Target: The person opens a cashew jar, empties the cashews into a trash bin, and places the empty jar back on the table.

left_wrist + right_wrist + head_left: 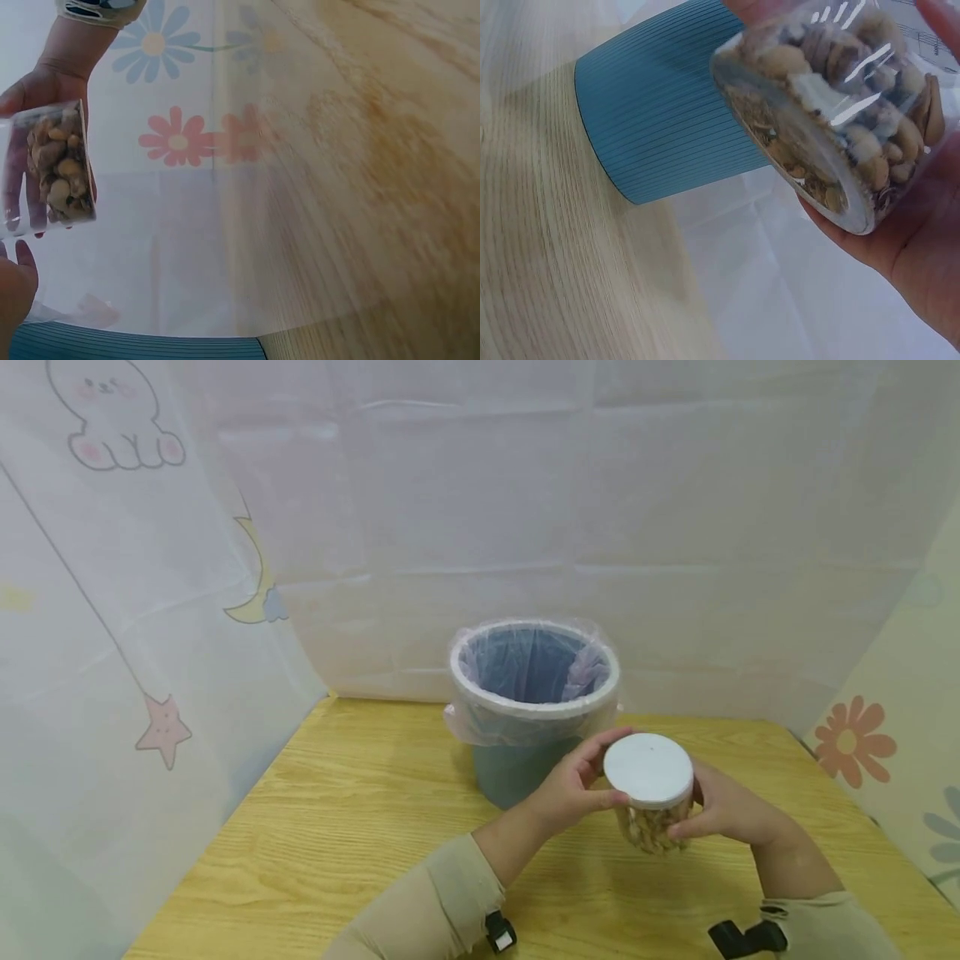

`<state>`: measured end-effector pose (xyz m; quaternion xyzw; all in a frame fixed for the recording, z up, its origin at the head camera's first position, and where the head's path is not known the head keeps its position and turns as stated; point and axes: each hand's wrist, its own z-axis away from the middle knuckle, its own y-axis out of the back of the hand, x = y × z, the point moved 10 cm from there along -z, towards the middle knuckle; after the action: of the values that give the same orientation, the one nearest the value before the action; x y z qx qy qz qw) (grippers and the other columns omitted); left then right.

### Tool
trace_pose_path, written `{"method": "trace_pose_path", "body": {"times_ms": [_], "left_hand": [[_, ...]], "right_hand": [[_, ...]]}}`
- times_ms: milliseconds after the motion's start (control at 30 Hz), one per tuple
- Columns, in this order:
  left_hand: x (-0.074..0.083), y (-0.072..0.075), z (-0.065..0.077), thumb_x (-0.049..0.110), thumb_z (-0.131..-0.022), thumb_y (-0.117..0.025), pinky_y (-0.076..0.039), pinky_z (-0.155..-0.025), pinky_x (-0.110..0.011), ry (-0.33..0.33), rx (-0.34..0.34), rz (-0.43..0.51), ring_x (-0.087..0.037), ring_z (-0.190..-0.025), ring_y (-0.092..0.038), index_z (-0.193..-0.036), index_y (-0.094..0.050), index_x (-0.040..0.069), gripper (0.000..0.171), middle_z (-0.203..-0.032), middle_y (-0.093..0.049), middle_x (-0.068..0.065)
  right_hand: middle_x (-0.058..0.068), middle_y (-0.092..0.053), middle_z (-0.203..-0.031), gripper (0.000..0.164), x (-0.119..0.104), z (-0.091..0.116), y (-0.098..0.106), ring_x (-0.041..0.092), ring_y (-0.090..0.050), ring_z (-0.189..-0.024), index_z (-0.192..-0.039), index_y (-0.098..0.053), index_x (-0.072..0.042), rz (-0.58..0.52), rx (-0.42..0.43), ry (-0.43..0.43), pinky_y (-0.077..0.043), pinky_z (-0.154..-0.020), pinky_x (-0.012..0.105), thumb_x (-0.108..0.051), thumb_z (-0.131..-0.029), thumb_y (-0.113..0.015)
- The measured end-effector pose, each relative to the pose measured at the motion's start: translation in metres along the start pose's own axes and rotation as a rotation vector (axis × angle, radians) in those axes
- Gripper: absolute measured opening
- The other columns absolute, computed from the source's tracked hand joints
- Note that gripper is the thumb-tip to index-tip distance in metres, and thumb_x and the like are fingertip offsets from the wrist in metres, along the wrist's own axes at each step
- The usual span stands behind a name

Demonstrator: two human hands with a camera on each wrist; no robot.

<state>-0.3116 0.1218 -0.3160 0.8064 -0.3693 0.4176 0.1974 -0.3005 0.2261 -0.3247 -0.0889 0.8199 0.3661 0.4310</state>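
Above the wooden table, both hands hold a clear plastic jar [651, 828] with a white lid [648, 767]. Tan and brown nut-like pieces [870, 142] show through its wall, and its flat bottom faces the camera in the right wrist view. My left hand [573, 783] grips it from the left, thumb at the lid's near edge and fingers around the far side, partly hidden. From the right, my right hand [731, 803] clasps the body, its thumb on the near wall. In the left wrist view, the right palm lies behind the jar [64, 169].
A blue bin [506, 777] with a white rim [536, 706] and a thin pinkish liner [588, 672] stands on the wooden table [360, 818], just behind the left hand. Printed cloth [465, 502] hangs around the table's back and sides.
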Motion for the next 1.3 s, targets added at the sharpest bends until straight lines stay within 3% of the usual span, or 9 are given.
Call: {"method": "trace_pose_path", "body": {"times_ms": [133, 233, 433, 600, 733, 967, 1133, 1300], "left_hand": [[0.0, 0.006, -0.002, -0.007, -0.078, -0.067, -0.035, -0.101, -0.028, 0.037, 0.113, -0.161, -0.009, -0.114, -0.049, -0.139, -0.034, 0.007, 0.071, -0.133, -0.046, -0.012], [0.002, 0.009, -0.002, -0.008, -0.075, -0.069, -0.037, -0.098, -0.027, 0.059, 0.194, -0.242, -0.007, -0.111, -0.05, -0.137, -0.038, 0.011, 0.072, -0.129, -0.052, -0.006], [0.002, 0.009, 0.0, 0.0, -0.075, -0.073, -0.037, -0.097, -0.028, 0.101, 0.292, -0.276, -0.007, -0.114, -0.047, -0.135, -0.04, 0.014, 0.07, -0.128, -0.052, 0.005], [0.004, 0.008, 0.0, 0.001, -0.075, -0.074, -0.038, -0.096, -0.027, 0.081, 0.308, -0.284, -0.006, -0.116, -0.046, -0.135, -0.04, 0.016, 0.07, -0.128, -0.051, 0.005], [0.003, 0.008, 0.0, -0.002, -0.075, -0.072, -0.038, -0.096, -0.025, 0.088, 0.267, -0.253, -0.005, -0.119, -0.043, -0.138, -0.036, 0.012, 0.075, -0.134, -0.047, 0.001], [0.003, 0.001, -0.003, -0.017, -0.075, -0.064, -0.034, -0.101, -0.028, 0.091, 0.096, -0.154, -0.011, -0.128, -0.035, -0.144, -0.018, 0.003, 0.086, -0.144, -0.032, -0.013], [0.01, -0.004, -0.004, -0.023, -0.074, -0.06, -0.032, -0.104, -0.03, 0.052, -0.017, -0.1, -0.013, -0.133, -0.028, -0.145, -0.016, 0.003, 0.088, -0.148, -0.025, -0.014], [0.017, -0.005, -0.005, -0.027, -0.072, -0.056, -0.029, -0.106, -0.03, 0.002, -0.084, -0.069, -0.023, -0.136, -0.024, -0.145, -0.014, 0.001, 0.089, -0.148, -0.022, -0.017]], "right_hand": [[-0.003, -0.045, -0.124, 0.088, 0.002, -0.001, 0.006, 0.007, -0.048, -0.108, -0.138, -0.025, -0.003, 0.057, 0.06, -0.042, -0.047, -0.082, 0.026, 0.01, -0.065, -0.073], [-0.003, -0.044, -0.123, 0.091, 0.003, -0.001, 0.011, 0.006, -0.048, -0.108, -0.139, -0.024, -0.003, 0.1, 0.106, -0.072, -0.046, -0.082, 0.025, 0.008, -0.064, -0.075], [-0.005, -0.042, -0.124, 0.093, 0.002, 0.0, 0.013, 0.005, -0.047, -0.108, -0.14, -0.021, -0.002, 0.122, 0.144, -0.066, -0.047, -0.08, 0.025, 0.011, -0.064, -0.074], [-0.006, -0.041, -0.124, 0.094, 0.0, 0.0, 0.014, 0.004, -0.046, -0.108, -0.14, -0.021, -0.001, 0.141, 0.161, -0.059, -0.047, -0.08, 0.024, 0.011, -0.063, -0.075], [-0.006, -0.041, -0.125, 0.096, 0.0, 0.0, 0.015, 0.004, -0.046, -0.109, -0.141, -0.021, -0.002, 0.153, 0.156, -0.059, -0.047, -0.081, 0.024, 0.009, -0.063, -0.076], [-0.007, -0.045, -0.123, 0.095, -0.006, 0.004, 0.015, 0.005, -0.047, -0.107, -0.138, -0.025, 0.001, 0.136, 0.133, -0.013, -0.045, -0.082, 0.023, 0.011, -0.058, -0.076], [-0.003, -0.048, -0.121, 0.091, -0.015, 0.004, 0.009, 0.007, -0.049, -0.106, -0.136, -0.029, -0.004, 0.055, 0.046, 0.048, -0.048, -0.08, 0.025, 0.012, -0.058, -0.074], [-0.002, -0.048, -0.123, 0.086, -0.019, 0.004, 0.0, 0.008, -0.05, -0.107, -0.135, -0.03, -0.007, -0.018, -0.054, 0.065, -0.05, -0.08, 0.029, 0.011, -0.063, -0.072]]}}
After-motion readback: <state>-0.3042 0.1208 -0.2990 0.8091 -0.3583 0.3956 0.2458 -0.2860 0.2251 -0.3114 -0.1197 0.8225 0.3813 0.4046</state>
